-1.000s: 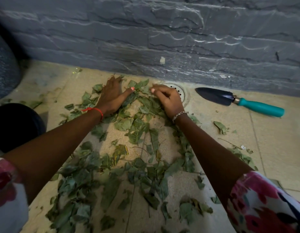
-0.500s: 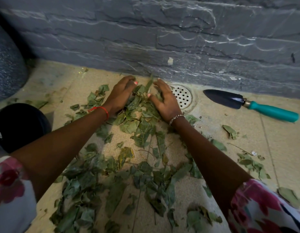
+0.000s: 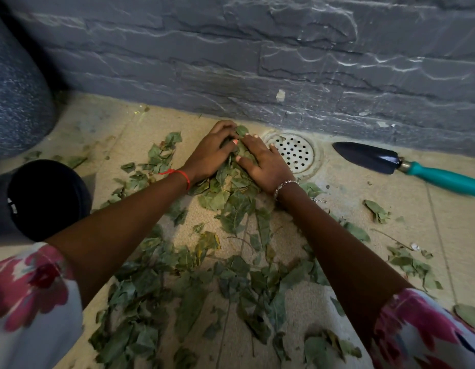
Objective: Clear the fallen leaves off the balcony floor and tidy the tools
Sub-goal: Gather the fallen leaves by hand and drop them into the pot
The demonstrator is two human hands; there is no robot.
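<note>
So the left hand [image 3: 209,155] has its fingers curled over the pile of dry green leaves [image 3: 232,190], which sits at 12 o'clock on the tan balcony floor [image 3: 390,235]. The right hand [image 3: 269,167] presses the pile with its fingers together, nearly flat. The black trowel with teal handle [image 3: 385,161] lies at 3 o'clock.

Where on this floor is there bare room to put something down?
Bare tile lies between the drain and the trowel, and in the far left corner along the wall. Leaves crowd the middle and the near floor.
</note>
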